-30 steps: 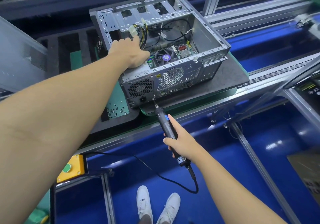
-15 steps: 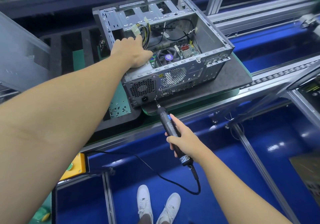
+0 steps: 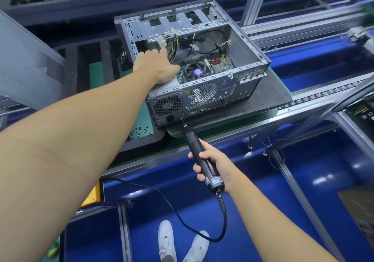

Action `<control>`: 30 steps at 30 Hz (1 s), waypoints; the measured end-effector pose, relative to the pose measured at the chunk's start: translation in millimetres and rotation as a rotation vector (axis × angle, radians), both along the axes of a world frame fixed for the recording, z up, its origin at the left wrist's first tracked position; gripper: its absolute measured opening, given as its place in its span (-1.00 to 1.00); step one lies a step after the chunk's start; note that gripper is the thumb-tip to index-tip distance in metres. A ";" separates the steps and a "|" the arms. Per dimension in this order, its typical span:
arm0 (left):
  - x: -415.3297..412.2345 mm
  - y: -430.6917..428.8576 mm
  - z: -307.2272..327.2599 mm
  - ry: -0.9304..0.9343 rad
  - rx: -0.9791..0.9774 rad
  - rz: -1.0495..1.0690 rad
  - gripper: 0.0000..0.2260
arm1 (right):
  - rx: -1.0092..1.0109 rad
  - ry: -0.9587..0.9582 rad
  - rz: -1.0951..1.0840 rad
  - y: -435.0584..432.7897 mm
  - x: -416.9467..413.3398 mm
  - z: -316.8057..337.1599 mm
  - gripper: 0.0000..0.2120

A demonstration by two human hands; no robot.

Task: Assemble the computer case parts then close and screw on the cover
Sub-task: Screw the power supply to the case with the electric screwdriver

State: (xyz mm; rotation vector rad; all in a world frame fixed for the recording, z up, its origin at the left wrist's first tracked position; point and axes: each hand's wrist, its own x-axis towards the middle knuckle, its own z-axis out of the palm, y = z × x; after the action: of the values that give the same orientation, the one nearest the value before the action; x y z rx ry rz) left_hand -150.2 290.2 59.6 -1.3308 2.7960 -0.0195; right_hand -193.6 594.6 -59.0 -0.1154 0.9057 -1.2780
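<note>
The one open grey metal computer case (image 3: pixel 222 91) lies on its side on a dark mat (image 3: pixel 269 97) on the conveyor bench (image 3: pixel 307 107). The left hand (image 3: pixel 155 67) rests flat inside the case's near-left corner, its fingertips hard to make out. The right hand (image 3: pixel 214 166) is wrapped round one black corded electric screwdriver (image 3: pixel 194 146), with the bit at the rear panel's lower edge. Loose screws (image 3: pixel 139 132) lie beside the case, too small to count.

left hand (image 3: pixel 155 68), right hand (image 3: pixel 217 165): bare | forearms (image 3: pixel 85 138): bare | feet: pair of white lace-up sneakers (image 3: pixel 166 239)
</note>
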 end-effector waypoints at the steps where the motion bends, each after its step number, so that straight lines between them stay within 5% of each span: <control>1: -0.1 0.1 -0.1 0.004 -0.002 0.000 -0.39 | -0.004 -0.025 -0.006 0.2 -0.1 -0.4 -0.43; 10: -0.6 -1.9 -3.3 0.014 -0.023 0.005 -0.40 | -0.004 -0.030 -0.012 0.7 -1.0 -3.5 -0.43; 18: -0.9 -3.7 -5.3 0.030 -0.034 0.006 -0.40 | -0.055 -0.298 -0.057 1.7 1.0 -4.5 -0.49; 24: -0.7 -4.0 -6.1 0.051 -0.025 0.012 -0.41 | -0.035 -0.135 0.006 7.5 -4.4 -5.5 -0.44; 28: 0.8 0.9 -2.8 0.205 -0.008 -0.025 -0.46 | -0.021 -0.054 0.082 22.3 -10.9 -3.3 -0.42; 30: 3.8 6.1 1.8 0.449 0.021 -0.031 -0.56 | -0.027 -0.016 0.114 28.5 -10.8 -1.2 -0.41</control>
State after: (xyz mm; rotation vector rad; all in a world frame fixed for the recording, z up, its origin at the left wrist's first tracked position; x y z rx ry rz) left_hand -146.4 296.3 61.4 -1.4406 3.1627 0.3492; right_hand -204.4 623.2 -60.1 -0.1753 0.8561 -1.1835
